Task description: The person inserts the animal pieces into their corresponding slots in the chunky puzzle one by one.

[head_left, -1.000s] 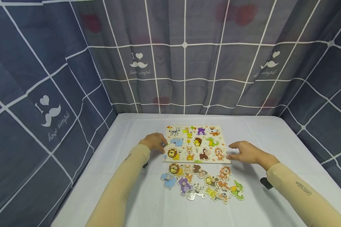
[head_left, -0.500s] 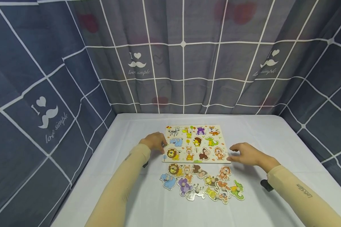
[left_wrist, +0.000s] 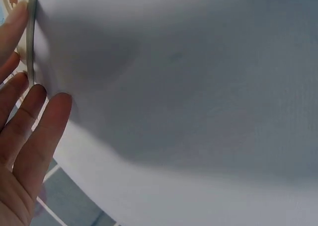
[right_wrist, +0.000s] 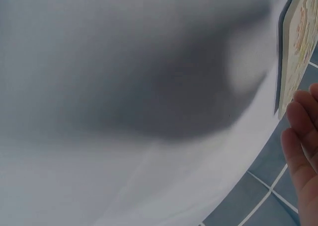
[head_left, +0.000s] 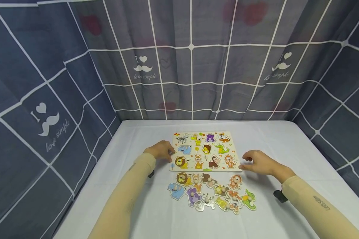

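Observation:
A flat animal puzzle board (head_left: 205, 170) lies on the white table, printed with rows of animals. My left hand (head_left: 160, 150) is at its left edge, and in the left wrist view the thumb (left_wrist: 16, 25) rests over the board's edge while the other fingers extend loosely. At the board's near right corner is my right hand (head_left: 261, 162), its thumb tip touching or very near the corner and its fingers loosely bent. Knobbed puzzle pieces lie in front of the board, among them a lion (head_left: 181, 178), an elephant (head_left: 175, 191), a hippo (head_left: 193, 196), a zebra (head_left: 204, 203) and a crocodile (head_left: 249, 200).
A monkey piece (head_left: 235, 182) lies just below the board; several pieces near the middle overlap. The white table (head_left: 155, 219) extends around them. Grey checked curtains (head_left: 179, 66) close off the back and sides.
The head view has shifted slightly. Both hands stay beside the board, the right hand's thumb still at the corner. The board and pieces lie as before.

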